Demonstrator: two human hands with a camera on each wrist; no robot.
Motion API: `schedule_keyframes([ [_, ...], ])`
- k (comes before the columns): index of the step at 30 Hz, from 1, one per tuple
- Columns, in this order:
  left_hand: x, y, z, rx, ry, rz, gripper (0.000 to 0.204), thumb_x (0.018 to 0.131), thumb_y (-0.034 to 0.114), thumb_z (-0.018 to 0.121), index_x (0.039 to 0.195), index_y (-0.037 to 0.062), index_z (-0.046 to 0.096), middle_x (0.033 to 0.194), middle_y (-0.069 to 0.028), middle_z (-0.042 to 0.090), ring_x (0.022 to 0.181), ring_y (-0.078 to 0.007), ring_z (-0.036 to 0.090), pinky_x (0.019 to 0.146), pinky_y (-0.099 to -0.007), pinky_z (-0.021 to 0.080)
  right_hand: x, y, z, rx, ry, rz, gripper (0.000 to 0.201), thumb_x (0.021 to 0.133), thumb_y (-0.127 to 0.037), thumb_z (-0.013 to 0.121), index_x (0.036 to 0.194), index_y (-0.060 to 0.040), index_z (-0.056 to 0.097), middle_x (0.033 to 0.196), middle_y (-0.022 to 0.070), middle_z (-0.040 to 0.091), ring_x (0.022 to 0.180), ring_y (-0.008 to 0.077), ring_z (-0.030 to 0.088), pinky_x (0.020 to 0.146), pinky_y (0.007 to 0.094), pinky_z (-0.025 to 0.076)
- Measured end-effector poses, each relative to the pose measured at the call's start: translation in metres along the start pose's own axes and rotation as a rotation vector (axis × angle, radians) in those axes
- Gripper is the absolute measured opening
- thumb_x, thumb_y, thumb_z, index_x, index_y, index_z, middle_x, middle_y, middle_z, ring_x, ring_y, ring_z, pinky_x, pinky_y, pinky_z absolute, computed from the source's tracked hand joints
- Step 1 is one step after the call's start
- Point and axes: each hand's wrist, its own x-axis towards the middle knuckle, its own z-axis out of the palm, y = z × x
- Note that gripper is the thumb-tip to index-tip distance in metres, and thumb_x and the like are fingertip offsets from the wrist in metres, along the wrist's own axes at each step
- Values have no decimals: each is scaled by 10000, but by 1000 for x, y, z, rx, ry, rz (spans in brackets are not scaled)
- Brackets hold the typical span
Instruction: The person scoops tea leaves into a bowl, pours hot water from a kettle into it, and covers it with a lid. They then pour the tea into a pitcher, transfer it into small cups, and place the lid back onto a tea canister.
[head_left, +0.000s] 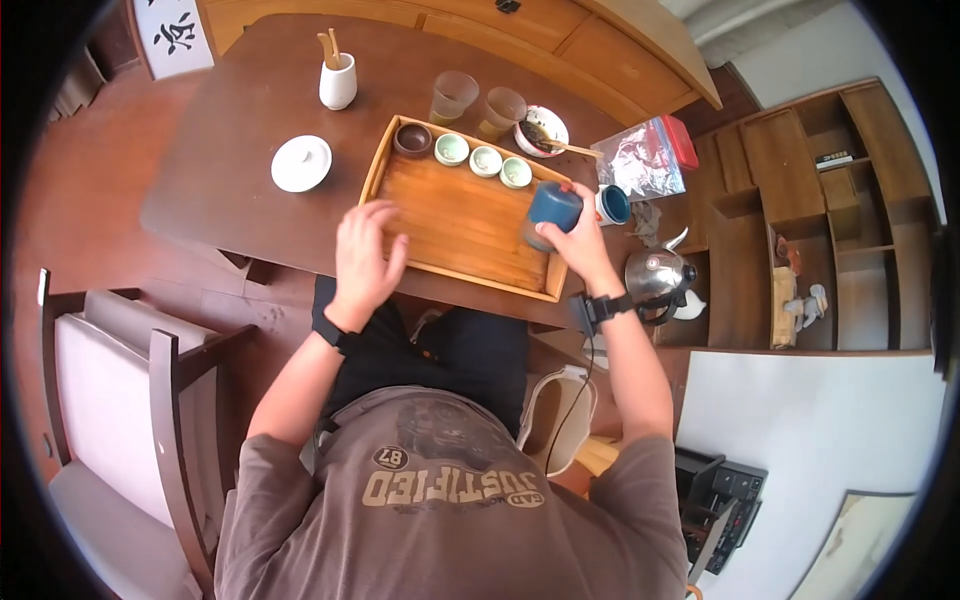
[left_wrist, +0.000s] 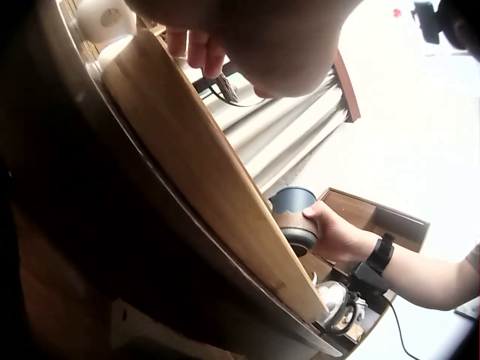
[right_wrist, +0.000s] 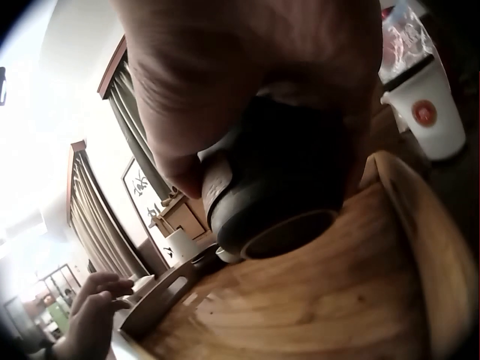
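Observation:
In my right hand [head_left: 583,240] I grip a blue cup [head_left: 557,205] with a brown band and a dark base, tilted over the right end of a wooden tray [head_left: 460,225]. The right wrist view shows its dark underside above the tray boards. My left hand [head_left: 368,255] hovers at the tray's front left edge, fingers loosely bent around nothing. Along the tray's far side stand a dark brown cup [head_left: 412,140] and three pale green teacups [head_left: 451,150]. A white cup with a blue inside [head_left: 613,205] is just beyond my right hand.
Behind the tray are two glasses [head_left: 455,95] and a bowl of dark leaves [head_left: 541,130] with a wooden utensil. A plastic bag [head_left: 645,160] and steel kettle [head_left: 660,275] stand right. Left are a white lid [head_left: 301,163] and a white holder [head_left: 338,85] with wooden tools.

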Motion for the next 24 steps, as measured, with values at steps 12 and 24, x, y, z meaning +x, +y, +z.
schedule_keyframes([
  [12, -9, -61, -16, 182, 187, -238, 355, 961, 133, 720, 1286, 27, 622, 1368, -156, 658, 1274, -363, 590, 1105, -477, 445, 74, -30, -25, -247, -405, 38, 837, 786, -244, 843, 1498, -101, 427, 1452, 144, 639, 1301, 356, 663, 1131, 429, 506],
  [24, -5, -57, -16, 224, 151, -230, 359, 948, 155, 740, 1267, 39, 624, 1332, -131, 672, 1252, -346, 608, 1084, -467, 454, 103, -40, -28, -384, -572, 228, 850, 788, -257, 828, 1529, -163, 424, 1394, 109, 636, 1107, 245, 683, 761, 362, 606],
])
